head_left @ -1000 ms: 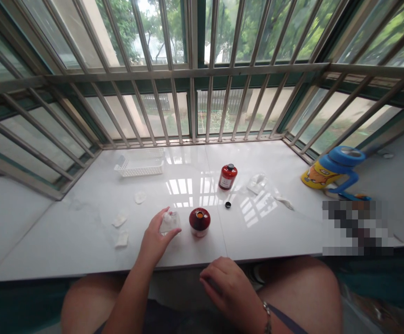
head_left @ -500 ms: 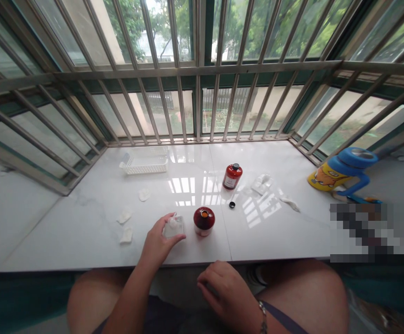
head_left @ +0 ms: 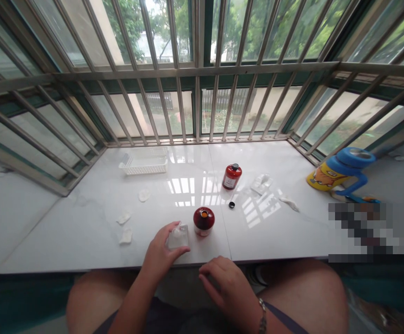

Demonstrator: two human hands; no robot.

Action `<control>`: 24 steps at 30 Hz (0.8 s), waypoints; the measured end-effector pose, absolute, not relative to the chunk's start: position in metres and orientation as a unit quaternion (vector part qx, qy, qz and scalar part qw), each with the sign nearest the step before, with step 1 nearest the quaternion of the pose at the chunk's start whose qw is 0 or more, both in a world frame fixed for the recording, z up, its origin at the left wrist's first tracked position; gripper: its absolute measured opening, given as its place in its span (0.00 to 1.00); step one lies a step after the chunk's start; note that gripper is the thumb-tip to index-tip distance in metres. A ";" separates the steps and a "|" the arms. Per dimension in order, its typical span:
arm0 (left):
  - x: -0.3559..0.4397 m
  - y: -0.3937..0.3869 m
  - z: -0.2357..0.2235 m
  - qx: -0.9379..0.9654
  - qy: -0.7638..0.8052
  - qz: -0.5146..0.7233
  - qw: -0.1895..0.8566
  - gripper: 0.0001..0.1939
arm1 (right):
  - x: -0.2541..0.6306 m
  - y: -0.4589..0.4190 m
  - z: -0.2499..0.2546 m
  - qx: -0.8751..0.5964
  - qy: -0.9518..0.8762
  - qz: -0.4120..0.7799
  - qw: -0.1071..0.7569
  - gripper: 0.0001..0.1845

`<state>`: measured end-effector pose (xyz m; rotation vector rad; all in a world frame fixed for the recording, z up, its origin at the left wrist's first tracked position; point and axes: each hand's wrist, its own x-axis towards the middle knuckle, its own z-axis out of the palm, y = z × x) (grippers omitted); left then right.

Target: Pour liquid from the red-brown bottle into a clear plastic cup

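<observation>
My left hand is closed around a small clear square box, thumb on the near side and fingers on the far side. A whitish, see-through piece shows at the box's top; what it is I cannot make out. Just right of the box stands a dark red bottle, upright with its mouth uncovered. My right hand hovers over my lap at the table's front edge, fingers loosely curled in, with nothing visible in them. Behind the uncapped bottle lies a small black cap. Farther back stands a second red bottle with a black cap on.
A white plastic basket sits at the back left. White crumpled pieces lie left of my hand, and more white wipes at right. A blue and yellow jug stands far right. Metal bars close off the windows.
My left hand has drawn the clear box slightly toward me and to the right. My right hand has risen a little toward the table edge. Both bottles stay in place.
</observation>
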<state>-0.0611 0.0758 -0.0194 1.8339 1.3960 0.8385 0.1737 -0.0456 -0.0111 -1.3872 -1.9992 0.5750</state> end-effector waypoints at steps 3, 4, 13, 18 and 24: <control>-0.056 0.063 -0.024 0.712 0.519 0.329 0.339 0.35 | 0.172 -0.043 -0.011 -0.534 -0.745 0.216 0.337 0.08; -0.054 0.059 -0.025 0.715 0.513 0.333 0.339 0.34 | 0.172 -0.042 -0.010 -0.537 -0.739 0.215 0.345 0.09; -0.023 0.034 -0.033 0.724 0.499 0.357 0.315 0.26 | 0.169 -0.022 0.001 -0.569 -0.708 0.210 0.361 0.16; 0.000 0.019 -0.041 0.716 0.500 0.367 0.322 0.29 | 0.168 -0.016 0.000 -0.597 -0.694 0.204 0.347 0.21; 0.023 0.011 -0.047 0.718 0.469 0.390 0.336 0.32 | 0.174 -0.009 -0.005 -0.635 -0.680 0.163 0.328 0.16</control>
